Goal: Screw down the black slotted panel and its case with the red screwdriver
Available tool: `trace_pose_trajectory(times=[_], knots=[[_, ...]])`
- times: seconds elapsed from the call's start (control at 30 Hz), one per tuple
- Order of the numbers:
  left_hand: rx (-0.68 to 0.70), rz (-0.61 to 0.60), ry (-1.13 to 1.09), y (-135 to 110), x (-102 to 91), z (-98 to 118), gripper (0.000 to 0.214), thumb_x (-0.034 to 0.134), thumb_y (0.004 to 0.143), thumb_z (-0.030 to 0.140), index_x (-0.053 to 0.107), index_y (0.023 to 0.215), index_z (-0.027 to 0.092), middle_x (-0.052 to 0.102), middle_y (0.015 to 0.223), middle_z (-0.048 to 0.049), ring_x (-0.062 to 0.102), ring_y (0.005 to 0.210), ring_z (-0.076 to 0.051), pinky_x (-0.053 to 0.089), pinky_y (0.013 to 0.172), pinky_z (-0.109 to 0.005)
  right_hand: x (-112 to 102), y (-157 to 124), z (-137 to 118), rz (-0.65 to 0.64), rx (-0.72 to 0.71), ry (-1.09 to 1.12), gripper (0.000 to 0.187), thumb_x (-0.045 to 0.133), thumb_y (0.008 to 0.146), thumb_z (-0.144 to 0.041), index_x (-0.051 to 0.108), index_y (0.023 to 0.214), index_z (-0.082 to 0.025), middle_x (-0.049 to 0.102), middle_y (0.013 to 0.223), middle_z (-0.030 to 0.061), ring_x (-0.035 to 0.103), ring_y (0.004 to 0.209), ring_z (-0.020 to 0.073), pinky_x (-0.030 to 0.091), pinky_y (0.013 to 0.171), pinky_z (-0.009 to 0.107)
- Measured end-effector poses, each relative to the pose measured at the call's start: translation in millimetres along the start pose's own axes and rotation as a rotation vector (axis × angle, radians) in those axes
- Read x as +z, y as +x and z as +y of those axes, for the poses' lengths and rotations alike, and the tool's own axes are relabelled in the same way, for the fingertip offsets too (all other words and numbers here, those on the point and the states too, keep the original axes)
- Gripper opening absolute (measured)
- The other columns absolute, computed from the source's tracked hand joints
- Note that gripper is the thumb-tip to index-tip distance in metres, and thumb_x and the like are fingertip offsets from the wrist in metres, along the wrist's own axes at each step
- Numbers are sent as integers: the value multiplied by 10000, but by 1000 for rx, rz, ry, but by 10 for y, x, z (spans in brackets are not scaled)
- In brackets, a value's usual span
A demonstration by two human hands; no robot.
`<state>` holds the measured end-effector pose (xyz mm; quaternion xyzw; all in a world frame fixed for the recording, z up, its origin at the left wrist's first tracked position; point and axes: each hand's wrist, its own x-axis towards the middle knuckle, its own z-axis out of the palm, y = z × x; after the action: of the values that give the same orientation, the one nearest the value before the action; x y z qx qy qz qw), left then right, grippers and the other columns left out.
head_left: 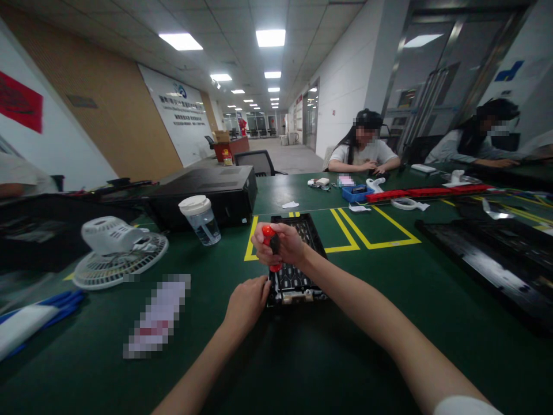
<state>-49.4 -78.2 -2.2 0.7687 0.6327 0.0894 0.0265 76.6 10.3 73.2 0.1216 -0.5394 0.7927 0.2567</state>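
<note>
A black slotted panel (294, 280) with a raised rim lies on the green table in front of me. My right hand (288, 243) is closed round the red-and-black handle of a screwdriver (273, 245), held nearly upright over the panel's left side. The tool's tip and whatever it touches are hidden from me. At the panel's near left edge, my left hand (245, 301) has its fingers closed against the rim. My right forearm covers part of the panel's right side.
To the left are a lidded cup (200, 222), a white fan (121, 253) and a large black case (207, 193). A blue tray (355, 193) sits beyond yellow tape. On the right lies a large dark panel (488, 265). People (363, 151) sit across the table.
</note>
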Motion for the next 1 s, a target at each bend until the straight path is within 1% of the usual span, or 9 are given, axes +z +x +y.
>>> trace_pose_trajectory(times=[0.17, 0.27, 0.47, 0.77, 1.0], knots=[[5, 11, 6, 1, 13, -8, 325, 295, 922, 318, 581, 1031, 210, 670, 968, -62, 613, 912, -169, 410, 767, -253, 66, 7, 17, 13, -22, -40, 263, 431, 778, -414, 470, 819, -158, 456, 604, -28, 368, 367, 64, 277, 346, 180], [18, 26, 3, 5, 28, -15, 322, 296, 921, 311, 582, 1026, 207, 671, 961, -60, 615, 908, -168, 410, 773, -256, 83, 5, 23, 32, -43, -60, 277, 455, 774, -429, 478, 826, -158, 461, 620, -27, 377, 378, 61, 270, 347, 178], [21, 30, 0, 9, 36, -19, 319, 299, 920, 315, 581, 1023, 206, 671, 950, -61, 617, 895, -169, 412, 749, -254, 90, -27, 29, 98, -96, -75, 255, 432, 811, -413, 484, 851, -167, 456, 626, -34, 380, 389, 58, 281, 363, 181], [-11, 0, -3, 0, 6, 4, 310, 305, 919, 308, 575, 1034, 207, 669, 979, -59, 614, 907, -164, 412, 762, -254, 158, -73, 28, 192, -168, -160, 264, 438, 821, -429, 485, 868, -173, 458, 620, -37, 387, 395, 56, 286, 378, 184], [21, 44, -5, 6, 58, -31, 318, 294, 920, 319, 576, 1018, 209, 672, 945, -48, 619, 867, -172, 416, 728, -262, 196, -90, 38, 295, -215, -203, 229, 406, 855, -393, 480, 872, -177, 462, 645, -36, 400, 395, 50, 286, 390, 187]])
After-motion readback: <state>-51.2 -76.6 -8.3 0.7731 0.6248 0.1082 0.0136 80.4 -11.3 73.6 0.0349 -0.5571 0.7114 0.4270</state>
